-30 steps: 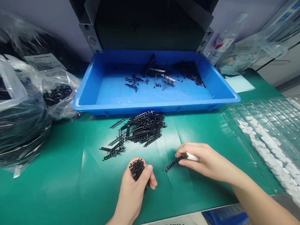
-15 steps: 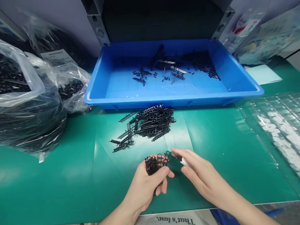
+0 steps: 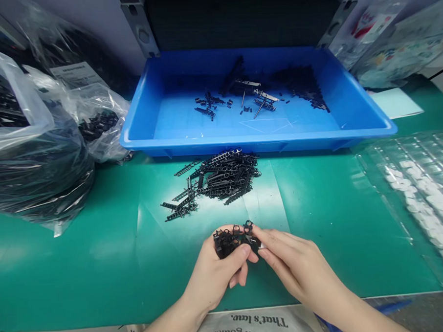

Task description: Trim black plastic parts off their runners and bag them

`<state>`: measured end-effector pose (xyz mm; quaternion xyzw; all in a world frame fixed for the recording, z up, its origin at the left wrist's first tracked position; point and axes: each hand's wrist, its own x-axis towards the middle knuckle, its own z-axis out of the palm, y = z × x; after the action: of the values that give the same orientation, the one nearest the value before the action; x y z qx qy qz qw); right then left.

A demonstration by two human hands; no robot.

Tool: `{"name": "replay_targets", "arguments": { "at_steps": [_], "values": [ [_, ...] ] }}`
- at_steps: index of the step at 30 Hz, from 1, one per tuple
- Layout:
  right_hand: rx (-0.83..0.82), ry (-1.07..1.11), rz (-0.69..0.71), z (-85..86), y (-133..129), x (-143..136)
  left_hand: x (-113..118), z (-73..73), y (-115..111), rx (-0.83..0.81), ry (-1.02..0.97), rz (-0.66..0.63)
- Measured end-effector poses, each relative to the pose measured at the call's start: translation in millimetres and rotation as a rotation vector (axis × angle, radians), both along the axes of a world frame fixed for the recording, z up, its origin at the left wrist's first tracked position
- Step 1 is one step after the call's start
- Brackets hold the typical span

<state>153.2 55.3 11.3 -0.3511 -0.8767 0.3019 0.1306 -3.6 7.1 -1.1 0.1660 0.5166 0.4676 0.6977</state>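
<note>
My left hand [image 3: 224, 268] is closed around a bunch of black plastic parts with small rings [image 3: 227, 241], which stick up above its thumb and fingers. My right hand [image 3: 297, 260] meets it from the right, its thumb and fingertips pinched on a small dark piece with a white part [image 3: 261, 245]. That piece touches the ringed parts at the left hand's fingertips; its exact kind is too small to make out. Just beyond both hands lies a heap of similar black toothed strips with rings [image 3: 227, 178] on the green table.
Behind the heap stands a blue tray [image 3: 260, 137] holding black parts and two metal pieces with rods. Clear plastic bags of black parts [image 3: 38, 169] sit at the left. A clear blister tray with white pieces [image 3: 424, 201] lies at the right on the green mat [image 3: 325, 195].
My right hand has moved left, bringing its small piece up against the parts in my left hand. My left hand keeps its hold. The view has shifted slightly.
</note>
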Motion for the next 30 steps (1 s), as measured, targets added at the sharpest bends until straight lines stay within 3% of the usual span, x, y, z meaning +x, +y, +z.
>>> {"name": "replay_targets", "arguments": {
  "at_steps": [17,27,30],
  "values": [
    [0.035,0.038,-0.085,-5.0,-6.7,-5.0,1.7,3.4,0.6,-0.032,0.064,-0.006],
    [-0.056,0.012,-0.039,-0.8,2.8,-3.2,1.2,-1.0,-0.1,-0.004,0.016,0.015],
    [-0.062,-0.007,-0.054,0.2,14.5,-2.1,0.6,-2.6,-0.5,0.000,0.017,0.082]
  ]
}}
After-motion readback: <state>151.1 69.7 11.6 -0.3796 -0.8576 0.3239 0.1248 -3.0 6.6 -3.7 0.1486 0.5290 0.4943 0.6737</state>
